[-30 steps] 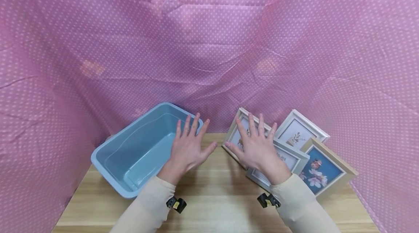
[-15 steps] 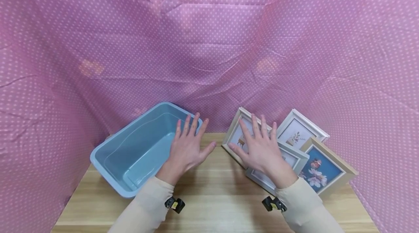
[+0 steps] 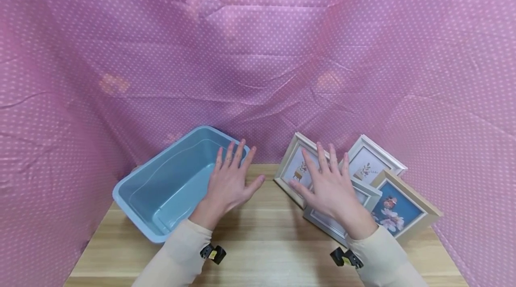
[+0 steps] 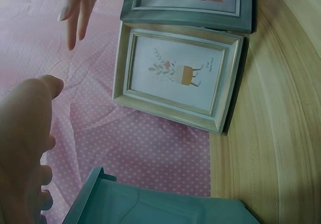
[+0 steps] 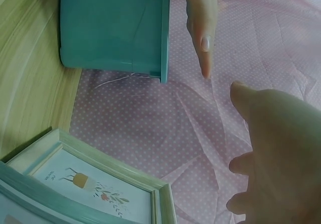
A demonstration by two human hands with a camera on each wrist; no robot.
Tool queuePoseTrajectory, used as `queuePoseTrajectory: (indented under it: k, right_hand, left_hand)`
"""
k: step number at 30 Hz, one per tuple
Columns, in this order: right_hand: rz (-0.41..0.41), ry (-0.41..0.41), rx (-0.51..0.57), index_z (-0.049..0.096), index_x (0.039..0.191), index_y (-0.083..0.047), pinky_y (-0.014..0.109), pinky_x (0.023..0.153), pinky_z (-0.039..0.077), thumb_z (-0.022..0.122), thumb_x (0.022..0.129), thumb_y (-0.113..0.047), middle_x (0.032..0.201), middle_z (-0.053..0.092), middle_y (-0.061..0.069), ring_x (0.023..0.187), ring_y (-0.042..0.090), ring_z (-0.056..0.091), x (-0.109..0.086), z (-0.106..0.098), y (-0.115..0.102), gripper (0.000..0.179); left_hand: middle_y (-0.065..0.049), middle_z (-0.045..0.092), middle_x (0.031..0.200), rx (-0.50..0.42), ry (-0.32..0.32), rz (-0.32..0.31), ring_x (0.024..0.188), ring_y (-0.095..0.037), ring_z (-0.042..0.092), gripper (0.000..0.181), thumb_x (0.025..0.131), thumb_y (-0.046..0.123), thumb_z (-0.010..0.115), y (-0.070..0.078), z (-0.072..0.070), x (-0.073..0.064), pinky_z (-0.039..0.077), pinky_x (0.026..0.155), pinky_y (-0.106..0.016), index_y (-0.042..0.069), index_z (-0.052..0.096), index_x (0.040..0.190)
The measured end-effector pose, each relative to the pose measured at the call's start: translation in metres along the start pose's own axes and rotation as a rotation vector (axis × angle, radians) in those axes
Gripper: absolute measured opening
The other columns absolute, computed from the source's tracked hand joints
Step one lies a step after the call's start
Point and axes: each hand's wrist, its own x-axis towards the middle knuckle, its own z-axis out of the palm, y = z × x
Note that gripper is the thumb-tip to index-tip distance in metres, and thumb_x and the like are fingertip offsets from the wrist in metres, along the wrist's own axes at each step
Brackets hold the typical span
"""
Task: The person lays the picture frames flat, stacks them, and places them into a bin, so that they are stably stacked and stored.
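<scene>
My left hand (image 3: 230, 184) is spread with straight fingers, holding nothing, and overlaps the right end of a blue plastic tub (image 3: 137, 178) in the head view. With fingers likewise spread, my right hand (image 3: 332, 188) hovers over a group of picture frames and grips nothing. A cream picture frame (image 4: 173, 78) with a plant print leans at the group's left. In front of it is a grey-green picture frame (image 3: 322, 224), partly hidden by my right hand. Behind stands a white picture frame (image 3: 372, 161); a beige picture frame (image 3: 403, 211) with a blossom picture is at the far right.
A light wooden table (image 3: 266, 251) lies under everything. Pink polka-dot cloth (image 3: 258, 76) hangs close behind and at both sides. The tub (image 5: 113, 28) stands to the left, apart from the frames, with bare wood showing between them.
My right hand has drifted right and slightly down over the picture frames, uncovering more of the cream one. My left hand has barely moved. The tub and frames have stayed put.
</scene>
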Motion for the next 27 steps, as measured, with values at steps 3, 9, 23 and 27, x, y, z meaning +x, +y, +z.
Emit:
queuePoseTrajectory:
  k: [3,9,23,27]
  right_hand:
    - [-0.001,0.0,-0.003,0.017,0.175,-0.023,0.075,0.131,-0.009,0.04,0.102,-0.081,0.181,0.0,0.019,0.167,0.046,-0.005,-0.002,-0.001,0.002,0.095]
    - [-0.019,0.031,-0.001,0.021,0.174,-0.018,0.074,0.131,-0.009,0.046,0.104,-0.074,0.181,0.004,0.021,0.167,0.048,-0.002,-0.008,-0.004,0.006,0.093]
    - [-0.004,0.069,0.063,0.024,0.173,-0.014,0.071,0.133,-0.005,0.049,0.105,-0.07,0.181,0.009,0.02,0.167,0.047,0.004,-0.021,-0.009,0.015,0.092]
    - [-0.003,0.081,0.074,0.026,0.172,-0.012,0.071,0.134,0.002,0.053,0.105,-0.067,0.18,0.011,0.021,0.167,0.049,0.008,-0.024,-0.009,0.019,0.091]
  left_hand:
    - [-0.014,0.01,0.182,-0.005,0.007,-0.001,0.169,-0.041,0.01,0.085,0.106,0.07,0.039,-0.001,-0.001,-0.002,0.005,0.138,-0.062,0.022,0.022,0.173]
    - [-0.015,0.012,0.182,-0.023,0.041,0.02,0.169,-0.041,0.011,0.083,0.106,0.067,0.042,-0.001,-0.005,-0.006,0.007,0.138,-0.061,0.02,0.025,0.173]
    - [-0.021,0.029,0.176,-0.07,0.168,0.139,0.164,-0.043,0.029,0.077,0.104,0.054,0.054,0.002,-0.006,-0.013,0.02,0.137,-0.059,0.011,0.04,0.167]
    - [-0.02,0.03,0.176,-0.077,0.178,0.15,0.163,-0.043,0.031,0.077,0.104,0.052,0.056,0.003,-0.007,-0.014,0.023,0.136,-0.058,0.008,0.042,0.166]
